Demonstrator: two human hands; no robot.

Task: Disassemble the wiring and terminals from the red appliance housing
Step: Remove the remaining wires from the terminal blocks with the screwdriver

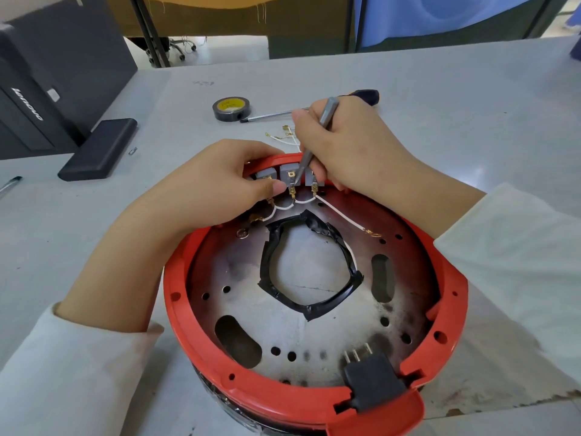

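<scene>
Head view: a grey worktable (440, 89) carries the round red plastic appliance housing (201, 366), its perforated metal plate (314, 335) facing up, close to the person. The left hand (201, 190) curls over the far rim, thumb and fingers pinching near the grey terminal blocks (290, 174). The right hand (349, 143) grips slim metal tweezers (317, 133), tip at the middle block. Thin white wires (339, 214) link brass terminals.

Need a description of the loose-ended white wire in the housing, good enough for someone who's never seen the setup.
Start at the red housing and find the three grey terminal blocks at its far rim. The loose-ended white wire leaves the rightmost block and runs straight, diagonally right across the metal plate. Its neighbours are short curved loops between terminals.
</scene>
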